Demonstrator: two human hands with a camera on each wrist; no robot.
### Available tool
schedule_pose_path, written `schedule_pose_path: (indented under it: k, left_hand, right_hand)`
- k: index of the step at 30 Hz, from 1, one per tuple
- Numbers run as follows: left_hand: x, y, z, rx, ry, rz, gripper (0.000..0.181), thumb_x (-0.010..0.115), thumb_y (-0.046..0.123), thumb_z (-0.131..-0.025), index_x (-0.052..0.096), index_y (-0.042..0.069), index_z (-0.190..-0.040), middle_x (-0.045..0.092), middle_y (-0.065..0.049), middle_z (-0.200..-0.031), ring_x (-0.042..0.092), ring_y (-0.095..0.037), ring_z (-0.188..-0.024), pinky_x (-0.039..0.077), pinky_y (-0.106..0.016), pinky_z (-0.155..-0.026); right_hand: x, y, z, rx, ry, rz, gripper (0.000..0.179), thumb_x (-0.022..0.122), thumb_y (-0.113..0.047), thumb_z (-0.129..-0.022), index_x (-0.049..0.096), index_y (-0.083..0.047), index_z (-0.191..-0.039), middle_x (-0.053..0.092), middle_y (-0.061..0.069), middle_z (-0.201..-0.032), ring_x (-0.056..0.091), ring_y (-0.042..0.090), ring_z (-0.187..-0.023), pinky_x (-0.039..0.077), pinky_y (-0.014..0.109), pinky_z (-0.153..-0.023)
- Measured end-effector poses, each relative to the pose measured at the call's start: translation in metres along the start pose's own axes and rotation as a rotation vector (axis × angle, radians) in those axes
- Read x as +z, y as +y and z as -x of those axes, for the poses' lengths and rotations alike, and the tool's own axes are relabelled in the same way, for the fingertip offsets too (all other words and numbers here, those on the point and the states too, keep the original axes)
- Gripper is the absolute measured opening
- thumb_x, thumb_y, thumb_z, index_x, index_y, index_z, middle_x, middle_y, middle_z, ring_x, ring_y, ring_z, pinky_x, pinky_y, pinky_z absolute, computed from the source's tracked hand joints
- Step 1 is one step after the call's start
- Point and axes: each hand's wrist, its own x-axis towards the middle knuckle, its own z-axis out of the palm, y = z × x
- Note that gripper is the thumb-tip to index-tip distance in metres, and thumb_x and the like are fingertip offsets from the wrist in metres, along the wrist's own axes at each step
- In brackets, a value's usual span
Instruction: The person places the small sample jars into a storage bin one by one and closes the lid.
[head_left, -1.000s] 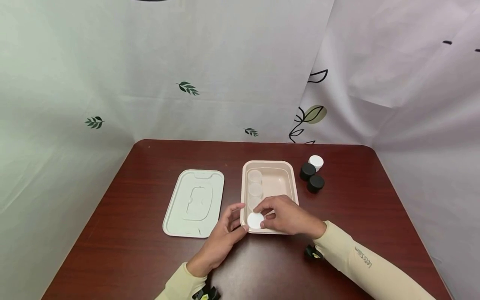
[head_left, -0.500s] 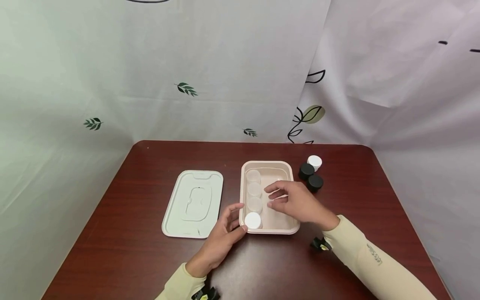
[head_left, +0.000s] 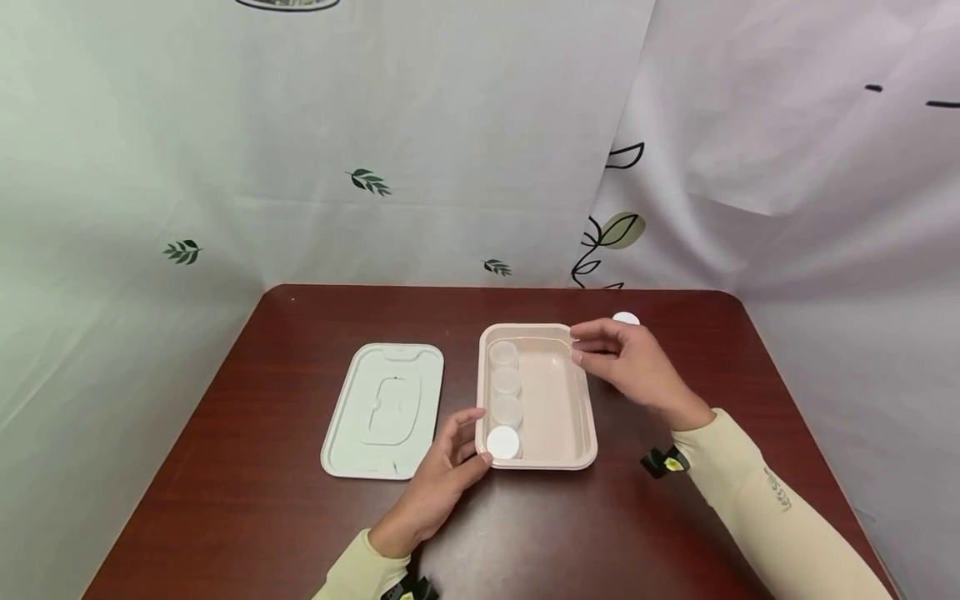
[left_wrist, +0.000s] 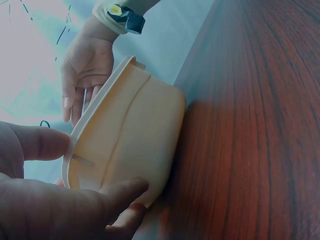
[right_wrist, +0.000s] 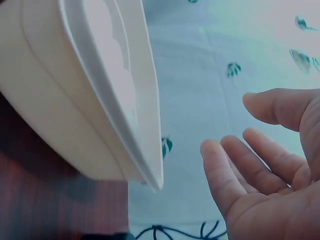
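Note:
A beige rectangular plastic box [head_left: 558, 417] stands on the table. Along its left side runs a row of small round containers: three translucent ones [head_left: 507, 410] and, at the near end, one with a white top [head_left: 503, 443]. My left hand [head_left: 438, 492] is at the box's near left corner, thumb and fingers spread around it. In the left wrist view, those fingertips touch the rim and outer wall of the box [left_wrist: 145, 130]. My right hand [head_left: 637, 371] hovers by the far right corner, fingers apart and holding nothing. A white round cap [head_left: 626, 317] peeks out just beyond it.
Left of the box lies a flat, pale rectangular lid [head_left: 386, 417]. Beneath everything is a dark red wood-grain table [head_left: 247, 467], with a white leaf-print cloth [head_left: 450, 150] hanging behind and at the sides.
My right hand has let go of the white-topped container in the near left corner and moved up and right past the box rim, now covering the two black round containers. My left hand stays put.

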Motion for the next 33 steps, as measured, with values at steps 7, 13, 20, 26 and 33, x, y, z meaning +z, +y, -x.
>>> schedule_pose_path:
  k: [7, 13, 20, 26, 33]
  left_hand:
    - [-0.001, 0.000, 0.000, 0.002, 0.000, -0.001, 0.063, 0.062, 0.001, -0.100, 0.036, 0.009, -0.156, 0.035, -0.026, -0.163, 0.048, -0.039, -0.146, 0.050, -0.030, -0.102]
    - [-0.001, 0.000, 0.000, 0.001, 0.003, 0.003, 0.063, 0.062, 0.000, -0.100, 0.036, 0.010, -0.156, 0.034, -0.026, -0.164, 0.047, -0.039, -0.147, 0.050, -0.031, -0.103]
    - [0.000, 0.000, 0.000, 0.002, 0.005, 0.001, 0.063, 0.062, 0.000, -0.099, 0.036, 0.010, -0.156, 0.035, -0.026, -0.163, 0.047, -0.039, -0.146, 0.050, -0.031, -0.102]
    - [0.000, 0.000, 0.000, -0.001, 0.002, 0.007, 0.062, 0.061, 0.000, -0.100, 0.036, 0.010, -0.156, 0.034, -0.026, -0.163, 0.047, -0.039, -0.147, 0.050, -0.030, -0.103]
    - [0.000, 0.000, 0.000, 0.001, 0.000, 0.008, 0.062, 0.061, 0.000, -0.100, 0.036, 0.009, -0.156, 0.034, -0.026, -0.163, 0.048, -0.039, -0.146, 0.050, -0.030, -0.102]
  right_hand:
    - [-0.021, 0.009, -0.008, 0.011, 0.089, -0.037, 0.042, 0.078, -0.016, -0.097, 0.067, -0.006, -0.135, 0.070, 0.017, -0.135, 0.070, 0.000, -0.108, 0.055, 0.016, -0.088]
    - [-0.033, 0.019, -0.014, 0.053, 0.128, -0.036, 0.048, 0.077, -0.023, -0.098, 0.064, -0.006, -0.141, 0.066, 0.015, -0.139, 0.068, 0.006, -0.118, 0.053, 0.013, -0.090]
    - [-0.048, 0.039, -0.024, 0.101, 0.181, -0.005, 0.052, 0.074, -0.026, -0.100, 0.061, -0.005, -0.145, 0.064, 0.016, -0.143, 0.067, 0.000, -0.113, 0.054, 0.013, -0.085]
    - [-0.059, 0.063, -0.033, 0.144, 0.224, 0.014, 0.053, 0.074, -0.026, -0.100, 0.060, -0.006, -0.147, 0.062, 0.021, -0.148, 0.064, 0.016, -0.128, 0.050, 0.009, -0.086]
    - [-0.066, 0.085, -0.039, 0.181, 0.240, 0.021, 0.056, 0.073, -0.023, -0.100, 0.057, -0.001, -0.149, 0.061, 0.022, -0.149, 0.057, 0.036, -0.140, 0.048, 0.006, -0.084]
